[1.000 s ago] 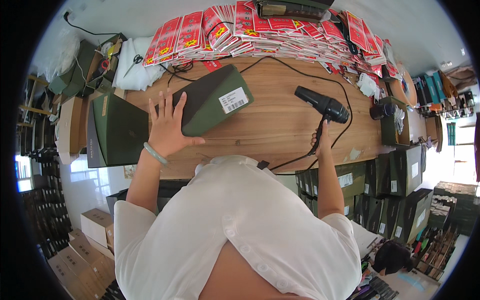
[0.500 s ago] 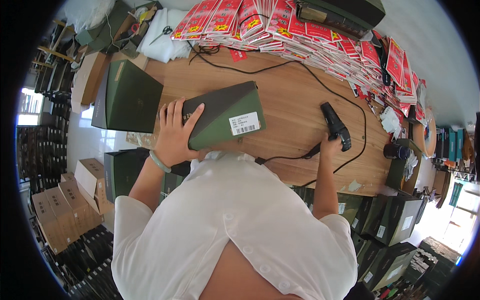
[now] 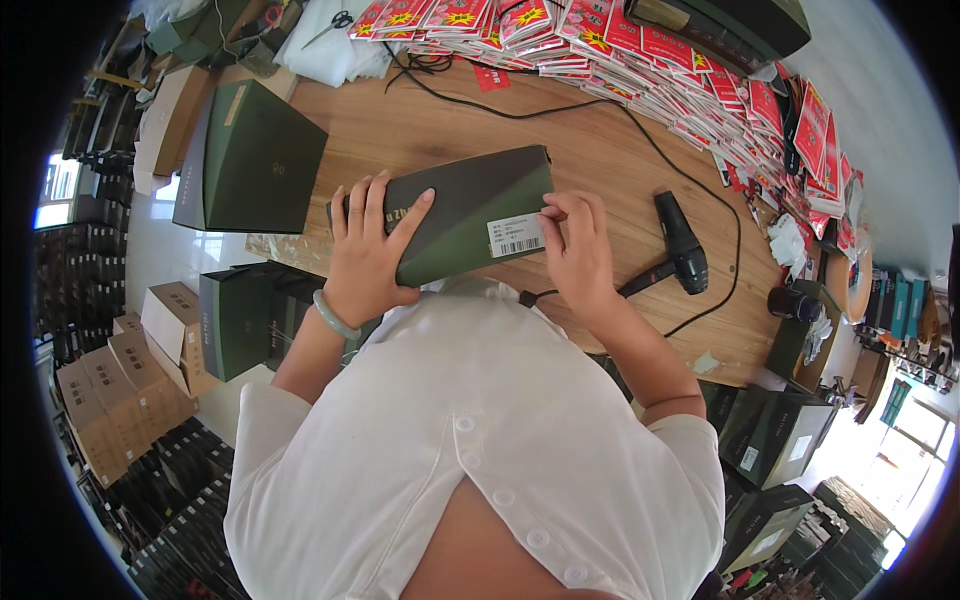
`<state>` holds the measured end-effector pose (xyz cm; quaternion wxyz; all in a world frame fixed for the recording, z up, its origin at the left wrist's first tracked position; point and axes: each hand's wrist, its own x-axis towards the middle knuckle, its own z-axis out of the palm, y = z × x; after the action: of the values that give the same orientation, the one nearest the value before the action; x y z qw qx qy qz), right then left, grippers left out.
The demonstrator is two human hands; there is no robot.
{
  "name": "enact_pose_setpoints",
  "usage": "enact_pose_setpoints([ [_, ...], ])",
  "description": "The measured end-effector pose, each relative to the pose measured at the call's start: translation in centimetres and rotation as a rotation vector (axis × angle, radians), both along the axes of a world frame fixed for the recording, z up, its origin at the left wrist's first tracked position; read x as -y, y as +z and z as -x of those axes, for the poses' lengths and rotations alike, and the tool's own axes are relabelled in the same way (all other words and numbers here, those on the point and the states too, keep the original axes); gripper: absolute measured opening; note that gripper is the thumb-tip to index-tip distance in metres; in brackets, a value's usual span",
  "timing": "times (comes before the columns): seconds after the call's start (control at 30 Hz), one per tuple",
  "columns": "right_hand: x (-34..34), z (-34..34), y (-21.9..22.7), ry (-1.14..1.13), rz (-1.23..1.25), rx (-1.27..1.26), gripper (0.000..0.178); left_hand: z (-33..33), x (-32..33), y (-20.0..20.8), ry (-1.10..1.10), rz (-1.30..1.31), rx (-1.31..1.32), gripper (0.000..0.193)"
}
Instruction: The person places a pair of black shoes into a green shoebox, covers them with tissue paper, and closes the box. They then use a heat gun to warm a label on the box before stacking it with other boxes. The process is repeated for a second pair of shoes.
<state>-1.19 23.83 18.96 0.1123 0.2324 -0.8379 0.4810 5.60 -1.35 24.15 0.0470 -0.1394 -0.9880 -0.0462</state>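
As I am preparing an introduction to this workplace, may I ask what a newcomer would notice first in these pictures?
Probably the bright red packets, piled along the far side of the wooden table. Next, the dark green box before the person, with the left hand spread on it and the right hand at the edge of its white label. The black hair dryer lies further right.

Green-and-black box: white barcode sticker, pale lettering (partly under the left hand).
Red packets: printed characters, yellow starbursts.
Brown cartons: dark print, too small.
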Motion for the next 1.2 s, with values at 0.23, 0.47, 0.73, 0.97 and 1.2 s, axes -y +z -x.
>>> enact_pose_setpoints([
  [0.23, 0.7, -0.7, 0.8, -0.098, -0.124, -0.043, 0.032, 0.1, 0.5, -0.4, 0.010, -0.069, 0.023, 0.113],
  [0.47, 1.7, -0.9, 1.7, -0.136, -0.183, -0.011, 0.028, 0.4, 1.0, -0.5, -0.009, -0.083, 0.012, 0.111],
  [0.73, 2.2, -0.5, 2.8, -0.142, -0.326, -0.010, 0.032, 0.5, 1.4, -0.9, -0.032, -0.095, -0.026, 0.102],
  [0.97, 2.2, -0.2, 3.1, -0.081, -0.347, 0.075, 0.037, 0.6, 1.6, -1.3, -0.038, -0.109, -0.044, 0.104],
  [1.2, 2.1, -1.3, 3.4, -0.103, -0.172, 0.164, 0.029, 0.5, 1.8, -1.4, -0.039, -0.119, -0.070, 0.102],
])
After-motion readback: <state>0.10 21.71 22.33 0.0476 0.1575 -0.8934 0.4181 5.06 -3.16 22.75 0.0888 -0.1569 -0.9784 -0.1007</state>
